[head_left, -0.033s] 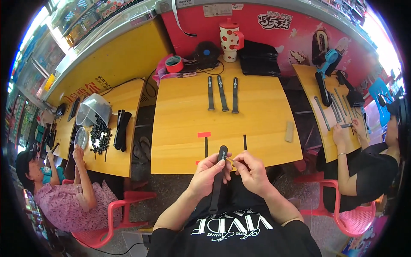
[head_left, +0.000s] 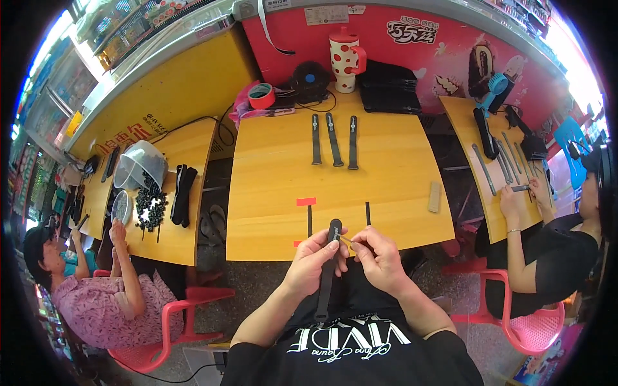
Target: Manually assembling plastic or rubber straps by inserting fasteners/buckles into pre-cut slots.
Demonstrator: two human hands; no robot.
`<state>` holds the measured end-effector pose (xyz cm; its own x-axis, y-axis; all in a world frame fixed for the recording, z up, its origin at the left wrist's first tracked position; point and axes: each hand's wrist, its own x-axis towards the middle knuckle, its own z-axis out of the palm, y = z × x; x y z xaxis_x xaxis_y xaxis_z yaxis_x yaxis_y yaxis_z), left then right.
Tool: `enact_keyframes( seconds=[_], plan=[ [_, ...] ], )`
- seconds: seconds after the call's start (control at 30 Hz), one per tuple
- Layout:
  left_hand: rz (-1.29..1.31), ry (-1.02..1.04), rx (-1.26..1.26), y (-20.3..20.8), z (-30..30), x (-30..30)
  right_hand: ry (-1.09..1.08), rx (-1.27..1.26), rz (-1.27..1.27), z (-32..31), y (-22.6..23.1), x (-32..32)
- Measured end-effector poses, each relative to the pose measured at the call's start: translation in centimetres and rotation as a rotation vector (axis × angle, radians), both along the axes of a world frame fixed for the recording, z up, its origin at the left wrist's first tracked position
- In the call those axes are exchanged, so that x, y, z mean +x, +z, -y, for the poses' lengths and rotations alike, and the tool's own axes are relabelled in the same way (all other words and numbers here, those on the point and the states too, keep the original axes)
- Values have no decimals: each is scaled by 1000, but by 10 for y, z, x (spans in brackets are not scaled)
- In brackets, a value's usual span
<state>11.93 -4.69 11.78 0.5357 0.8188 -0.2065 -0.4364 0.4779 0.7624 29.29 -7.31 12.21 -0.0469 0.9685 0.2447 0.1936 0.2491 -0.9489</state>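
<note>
Above my lap, just off the table's near edge, my left hand [head_left: 314, 257] pinches a black strap [head_left: 325, 283] between thumb and fingers. The strap's rounded upper end with pale lettering sticks up past my thumb, and its flat lower end hangs toward my shirt. My right hand [head_left: 378, 256] is closed on a thin, stick-like tool [head_left: 346, 239], whose tip points at the strap beside my left fingers. The tip's exact contact is too small to tell. Farther up the table, three similar black straps [head_left: 334, 140] lie side by side.
The yellow table [head_left: 270, 174] carries red tape pieces [head_left: 306, 202], dark strips [head_left: 368, 213] and a tan block [head_left: 434, 197]. Behind are a tape roll [head_left: 261, 96], a spotted tumbler [head_left: 344, 61] and black pouches [head_left: 389, 87]. People work at tables on both sides; the left holds spilled black pieces [head_left: 151, 202].
</note>
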Motion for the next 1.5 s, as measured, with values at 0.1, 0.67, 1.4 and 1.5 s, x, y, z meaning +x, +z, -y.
enact_keyframes(
  seconds=[0.1, 0.67, 1.4, 1.5],
  plan=[
    [10, 14, -9, 5, 3, 3, -70, 126, 118, 1, 1, 2],
    [-23, 49, -46, -1, 2, 7, -145, 165, 321, 0, -2, 1],
    [-28, 42, -67, -7, -2, 10, -175, 254, 439, -4, 1, 2],
    [-62, 49, -40, -6, -1, 9, -161, 276, 511, -3, 2, 3]
  ],
)
